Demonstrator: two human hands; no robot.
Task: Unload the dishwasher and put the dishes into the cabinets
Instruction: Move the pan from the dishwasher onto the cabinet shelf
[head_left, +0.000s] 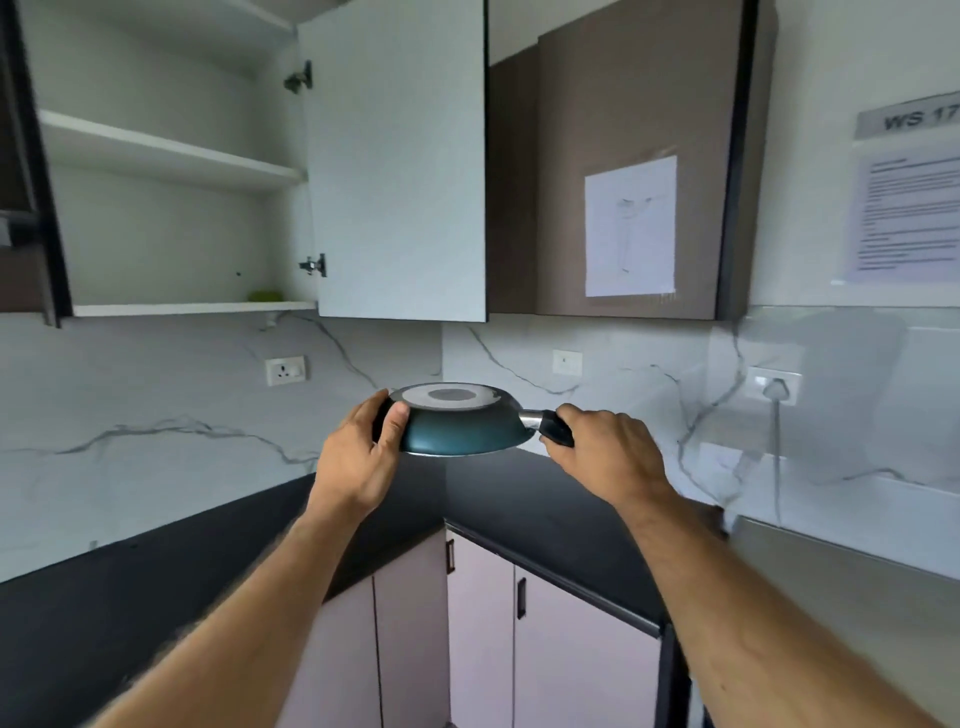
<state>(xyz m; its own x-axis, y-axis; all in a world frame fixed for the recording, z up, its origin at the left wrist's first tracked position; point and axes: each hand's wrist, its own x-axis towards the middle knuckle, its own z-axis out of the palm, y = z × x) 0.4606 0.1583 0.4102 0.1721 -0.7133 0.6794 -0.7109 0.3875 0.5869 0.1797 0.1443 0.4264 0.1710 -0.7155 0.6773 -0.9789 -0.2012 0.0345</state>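
Two hands on this upside-down pan (460, 428), left grip (363, 457) pinching the rim, right grip (605, 449) wrapped round the handle, held over the desk (156, 587) below the open cabinet (171, 208), so lifting it I could clip the door (400, 156).

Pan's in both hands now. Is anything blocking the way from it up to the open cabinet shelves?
Nothing visible does. The pan is held upside down by the left hand and right hand, below and right of the open cabinet. Its door is swung wide; only a small green item sits on the bottom shelf.
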